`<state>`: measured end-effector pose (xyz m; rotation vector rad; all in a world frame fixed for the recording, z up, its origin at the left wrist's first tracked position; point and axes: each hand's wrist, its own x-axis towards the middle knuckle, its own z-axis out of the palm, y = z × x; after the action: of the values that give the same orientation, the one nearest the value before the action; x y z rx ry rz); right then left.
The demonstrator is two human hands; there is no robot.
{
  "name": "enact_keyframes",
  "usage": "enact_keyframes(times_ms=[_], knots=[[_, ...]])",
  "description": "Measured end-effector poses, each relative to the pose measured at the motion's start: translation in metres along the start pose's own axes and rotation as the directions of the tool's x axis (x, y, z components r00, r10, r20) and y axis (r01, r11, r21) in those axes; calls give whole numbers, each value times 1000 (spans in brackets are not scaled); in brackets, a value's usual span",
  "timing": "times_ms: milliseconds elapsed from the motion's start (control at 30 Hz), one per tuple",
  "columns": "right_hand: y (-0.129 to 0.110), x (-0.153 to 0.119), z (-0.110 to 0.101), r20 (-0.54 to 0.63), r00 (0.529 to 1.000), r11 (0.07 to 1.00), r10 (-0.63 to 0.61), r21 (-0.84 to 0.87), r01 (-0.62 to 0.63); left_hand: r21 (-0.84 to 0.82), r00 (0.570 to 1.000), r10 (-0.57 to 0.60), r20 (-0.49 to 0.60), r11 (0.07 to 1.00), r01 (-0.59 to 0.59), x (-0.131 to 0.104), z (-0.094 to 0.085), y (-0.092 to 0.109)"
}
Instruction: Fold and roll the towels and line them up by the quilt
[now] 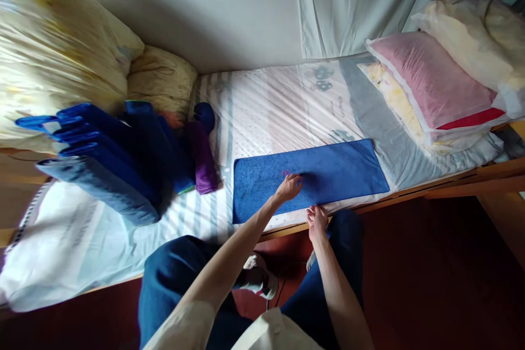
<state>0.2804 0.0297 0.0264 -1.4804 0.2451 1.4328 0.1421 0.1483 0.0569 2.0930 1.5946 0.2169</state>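
Observation:
A blue towel (344, 169) lies spread flat on the bed, near its front edge, with a small reddish mark left of its middle. Over the middle of the towel is my left hand (289, 187), its fingers bent; whether they pinch anything is too small to tell. My right hand (317, 220) is at the towel's front edge, palm turned up and fingers curled, with nothing clearly visible in it. Folded blue towels (106, 158) and a purple rolled towel (203, 167) lie to the left on the bed.
Large yellowish pillows (74, 44) stand at the back left. At the right are a pink pillow (438, 76) and a plastic-wrapped bundle (476, 38). A pale curtain (353, 5) hangs behind the bed (283, 104). The wooden bed edge runs just before my knees.

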Motion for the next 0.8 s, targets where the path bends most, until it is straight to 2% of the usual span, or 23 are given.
enact_keyframes(times_ms=[67, 133, 300, 467, 633, 800], knots=[[1, -2, 1, -25, 999, 1000, 24, 6, -24, 100, 991, -27, 131, 995, 14, 39, -10, 3], [0, -4, 2, -45, 998, 999, 38, 17, -37, 162, 976, -66, 206, 986, 32, 70, -19, 7], [-8, -10, 5, -30, 998, 998, 46, 50, -45, 143, 967, -152, 206, 982, 124, 117, -28, 18], [-11, -13, 2, 14, 994, 989, 108, 100, -109, 172, 944, -201, 261, 972, 160, 135, -27, 26], [-9, -15, -1, 79, 990, 990, 120, 60, -125, 160, 953, -218, 208, 969, 187, 148, -30, 28], [-4, -14, -3, 51, 992, 993, 116, 11, -117, 140, 955, -232, 183, 968, 208, 154, -33, 26]])
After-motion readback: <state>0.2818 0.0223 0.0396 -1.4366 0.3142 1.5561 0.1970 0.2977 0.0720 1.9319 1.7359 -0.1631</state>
